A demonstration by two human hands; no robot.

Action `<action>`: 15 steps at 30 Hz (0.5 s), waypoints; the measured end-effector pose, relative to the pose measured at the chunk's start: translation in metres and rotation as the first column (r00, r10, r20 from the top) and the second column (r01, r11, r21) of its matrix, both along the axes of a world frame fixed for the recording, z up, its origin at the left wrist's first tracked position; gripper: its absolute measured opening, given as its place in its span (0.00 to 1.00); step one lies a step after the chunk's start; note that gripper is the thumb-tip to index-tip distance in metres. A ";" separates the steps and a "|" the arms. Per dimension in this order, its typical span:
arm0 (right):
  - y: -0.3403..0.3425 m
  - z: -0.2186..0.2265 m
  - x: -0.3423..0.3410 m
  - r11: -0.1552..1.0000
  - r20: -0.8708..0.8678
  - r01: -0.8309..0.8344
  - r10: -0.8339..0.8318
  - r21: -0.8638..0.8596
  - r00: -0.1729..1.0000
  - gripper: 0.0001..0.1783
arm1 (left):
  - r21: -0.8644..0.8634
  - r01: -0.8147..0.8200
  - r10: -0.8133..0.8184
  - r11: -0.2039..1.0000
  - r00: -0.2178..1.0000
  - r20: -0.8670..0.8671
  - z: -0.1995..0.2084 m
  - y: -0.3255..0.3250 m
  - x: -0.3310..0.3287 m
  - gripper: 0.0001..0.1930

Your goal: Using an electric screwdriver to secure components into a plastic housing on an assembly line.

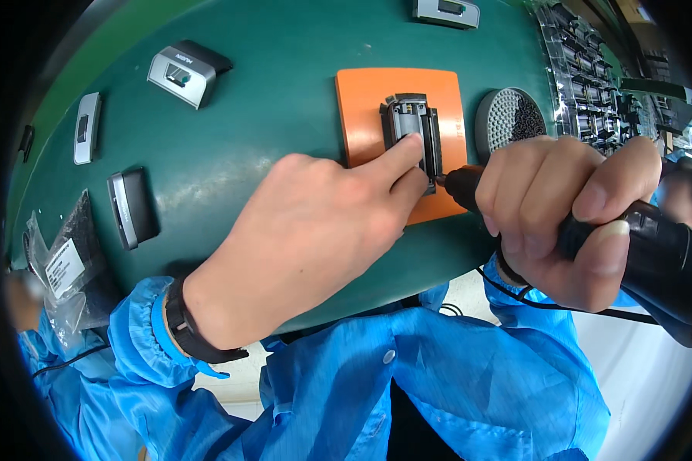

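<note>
An orange square pad (pixel 361 100) lies on the green table with a black and grey device housing (pixel 407 115) on it. My left hand (pixel 307 223) presses down on the housing, index finger on its grey middle and the other fingers curled by its near end. My right hand (pixel 546 207) is wrapped round a black electric screwdriver (pixel 669 238). The driver's tip reaches the housing's near right corner; the exact contact is too small to make out. Just beyond my right hand stands a round grey tray (pixel 494 127) with dimples and small black screws.
Silver and black device units (pixel 184 73) lie about the green table (pixel 246 131), several at the left and one at the far edge. Clear plastic trays of black parts (pixel 584 69) line the right side. A plastic bag (pixel 77 261) with a white label rests at the left edge.
</note>
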State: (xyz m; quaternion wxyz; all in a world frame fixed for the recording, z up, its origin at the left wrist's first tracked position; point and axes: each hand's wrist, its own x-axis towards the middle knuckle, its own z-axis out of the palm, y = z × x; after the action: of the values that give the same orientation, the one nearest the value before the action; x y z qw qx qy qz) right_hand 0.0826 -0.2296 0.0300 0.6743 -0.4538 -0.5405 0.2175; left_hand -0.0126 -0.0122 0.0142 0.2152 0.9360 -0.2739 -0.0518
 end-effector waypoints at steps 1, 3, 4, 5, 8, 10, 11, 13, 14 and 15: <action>0.002 0.001 -0.005 0.997 -0.022 0.080 -0.080 0.007 0.997 0.12 | -0.008 -0.004 0.004 1.000 1.000 0.015 0.000 0.001 0.001 0.26; 0.007 0.005 -0.013 0.988 -0.042 0.155 -0.155 0.010 0.987 0.12 | -0.018 -0.012 0.013 1.000 0.999 0.030 0.000 0.002 0.003 0.25; 0.008 0.008 -0.018 0.970 -0.018 0.244 -0.244 0.012 0.970 0.13 | -0.028 -0.010 0.010 1.000 1.000 0.023 0.001 0.001 0.004 0.24; 0.009 0.012 -0.021 0.943 0.007 0.332 -0.332 0.017 0.943 0.13 | -0.037 -0.007 0.007 0.999 1.000 0.016 0.001 0.001 0.004 0.22; 0.006 0.020 -0.028 0.942 -0.055 0.336 -0.334 0.021 0.941 0.13 | -0.026 -0.035 0.037 0.999 0.996 0.076 -0.003 -0.007 0.003 0.19; 0.010 0.021 -0.039 0.899 -0.127 0.425 -0.411 0.109 0.903 0.13 | -0.018 -0.041 0.043 0.999 0.994 0.100 -0.006 -0.009 0.002 0.17; 0.012 0.021 -0.041 0.897 -0.124 0.427 -0.414 0.114 0.902 0.13 | -0.013 -0.049 0.050 0.999 0.992 0.117 -0.008 -0.010 0.002 0.16; 0.013 0.021 -0.043 0.889 -0.118 0.434 -0.420 0.146 0.900 0.13 | -0.026 -0.044 0.048 0.999 0.988 0.144 -0.011 -0.011 0.002 0.14; 0.012 0.023 -0.044 0.892 -0.119 0.430 -0.416 0.140 0.901 0.13 | -0.041 -0.043 0.049 0.998 0.985 0.165 -0.011 -0.011 0.002 0.13; 0.012 0.024 -0.044 0.890 -0.117 0.434 -0.420 0.140 0.900 0.13 | -0.041 -0.039 0.045 0.998 0.985 0.167 -0.012 -0.010 0.002 0.13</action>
State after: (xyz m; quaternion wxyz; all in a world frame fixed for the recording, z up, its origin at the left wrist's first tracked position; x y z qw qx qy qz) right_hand 0.0386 -0.2179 0.0539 0.7623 -0.4953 -0.4149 0.0377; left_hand -0.0104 -0.0225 0.0021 0.2100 0.9383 -0.2722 0.0368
